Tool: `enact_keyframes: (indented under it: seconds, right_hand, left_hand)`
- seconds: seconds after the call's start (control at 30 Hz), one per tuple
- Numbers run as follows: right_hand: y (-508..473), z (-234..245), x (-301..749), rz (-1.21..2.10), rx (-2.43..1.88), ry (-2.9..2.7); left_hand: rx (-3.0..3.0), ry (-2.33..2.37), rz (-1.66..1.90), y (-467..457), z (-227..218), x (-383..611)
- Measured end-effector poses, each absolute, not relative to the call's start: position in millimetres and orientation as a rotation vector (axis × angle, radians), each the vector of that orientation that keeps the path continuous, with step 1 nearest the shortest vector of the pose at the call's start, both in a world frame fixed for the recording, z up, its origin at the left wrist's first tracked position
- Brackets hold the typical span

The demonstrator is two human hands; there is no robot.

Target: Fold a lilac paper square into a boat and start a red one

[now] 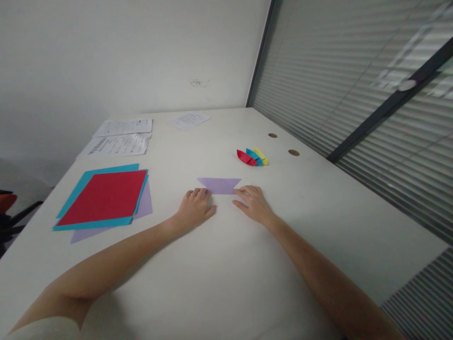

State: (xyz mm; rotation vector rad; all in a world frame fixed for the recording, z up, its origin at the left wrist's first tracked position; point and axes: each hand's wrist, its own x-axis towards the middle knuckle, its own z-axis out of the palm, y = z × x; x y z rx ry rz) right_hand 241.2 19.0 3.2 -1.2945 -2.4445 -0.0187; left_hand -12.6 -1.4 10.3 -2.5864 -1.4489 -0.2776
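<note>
A folded piece of purple paper lies flat on the white table, its far edge longer than its near edge. My left hand rests palm down at its near left corner, fingertips on the paper and thumb stretched to the right. At the near right corner, my right hand touches the paper with its fingertips, thumb held apart. Neither hand is closed around anything. Beyond my right hand sit small folded paper boats, one red, one blue and one yellow, close together.
To the left lies a stack of coloured sheets, with a red sheet on top of blue and purple ones. Printed pages and another printed sheet lie farther back. Two round holes pierce the tabletop beside the window blinds.
</note>
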Motion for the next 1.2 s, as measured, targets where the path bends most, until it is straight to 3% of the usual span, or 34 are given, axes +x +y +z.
enact_keyframes:
  seconds: [1.2]
  right_hand:
    - [24,6,251,-0.085,-1.389,-2.416]
  left_hand:
    - [-2.447,-1.523,-0.205,-9,20,-10]
